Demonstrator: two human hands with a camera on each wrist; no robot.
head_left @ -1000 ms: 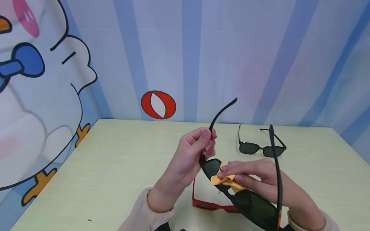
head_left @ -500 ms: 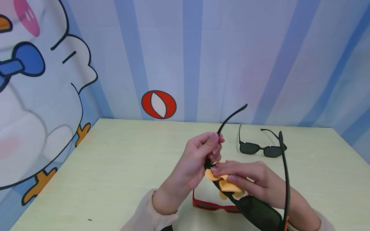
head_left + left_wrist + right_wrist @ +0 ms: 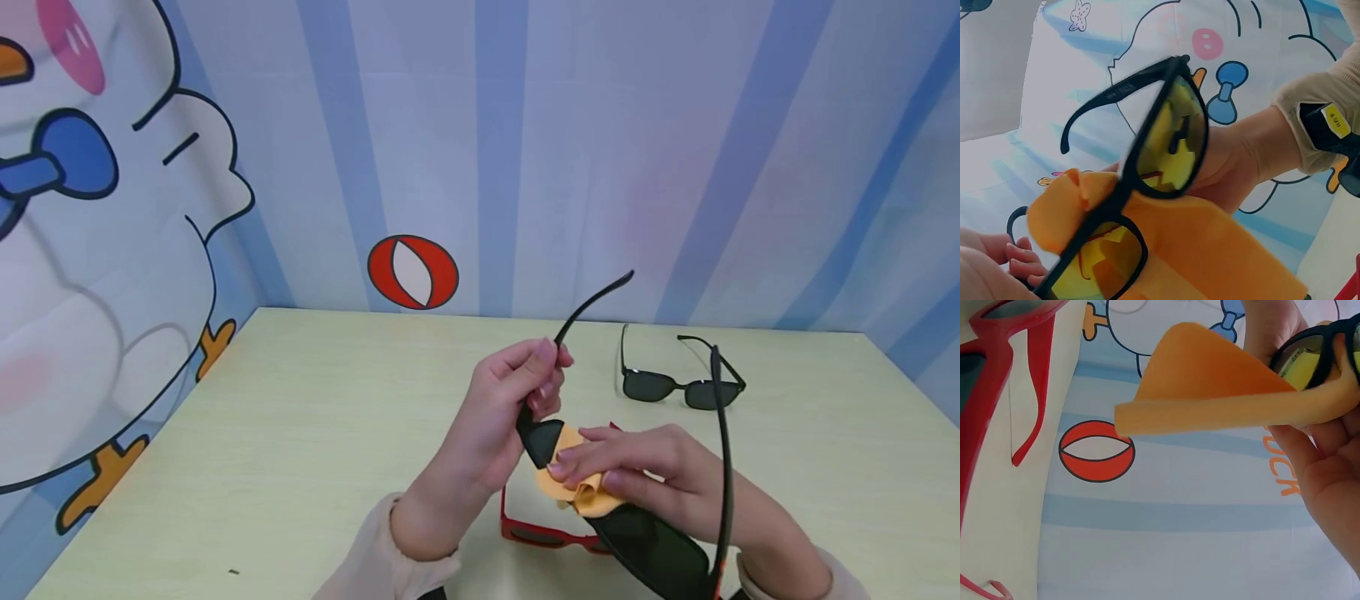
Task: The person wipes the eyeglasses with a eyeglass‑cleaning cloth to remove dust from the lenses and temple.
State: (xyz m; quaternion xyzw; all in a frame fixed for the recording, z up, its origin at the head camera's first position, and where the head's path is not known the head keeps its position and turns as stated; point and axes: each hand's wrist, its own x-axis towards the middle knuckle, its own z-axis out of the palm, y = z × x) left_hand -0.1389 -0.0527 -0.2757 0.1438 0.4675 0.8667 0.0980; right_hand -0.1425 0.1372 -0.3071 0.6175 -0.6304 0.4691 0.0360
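On the pale table (image 3: 337, 417) lie red glasses (image 3: 536, 533), black sunglasses (image 3: 648, 385) and a dark speck (image 3: 234, 572).

In my head view the cloth (image 3: 596, 500) and the right hand (image 3: 656, 467) cover the bridge and part of 1 lens of the held sunglasses (image 3: 652, 546), whose lowest corner is cut off by the bottom edge, and the left hand (image 3: 498, 396) hides a stretch of 1 arm. The red glasses (image 3: 536, 533) vanish partly behind that pair and the right hand, the held pair's other arm crosses 1 lens of the back glasses (image 3: 648, 385), and I can't identify the tiny speck (image 3: 234, 572). My left wrist view crops the left hand, and the yellow label's (image 3: 1335, 120) writing is too small to read.
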